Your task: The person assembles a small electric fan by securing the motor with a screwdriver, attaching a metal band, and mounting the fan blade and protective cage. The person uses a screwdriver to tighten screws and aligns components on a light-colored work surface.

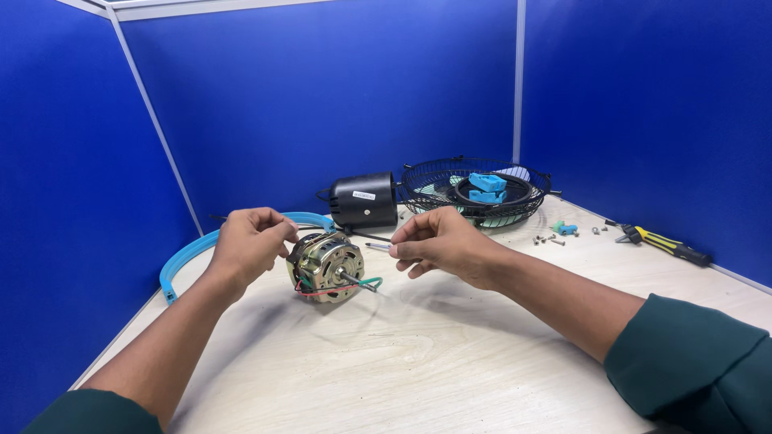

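A small electric fan motor (326, 267) with a metal casing, copper windings and red and green wires lies on the pale wooden table (418, 362). My left hand (251, 241) is closed on its upper left edge. My right hand (438, 239) hovers just right of the motor, fingers pinched together around something thin that I cannot make out. A screwdriver tip (376, 247) lies between my right hand and the motor.
A black motor cover (366, 201) stands behind the motor. A black wire fan guard (476, 191) with blue parts inside sits at the back. A blue ring (201, 245) lies at left. Loose screws (551, 239) and yellow-handled pliers (663, 243) lie at right. Blue partition walls surround the table.
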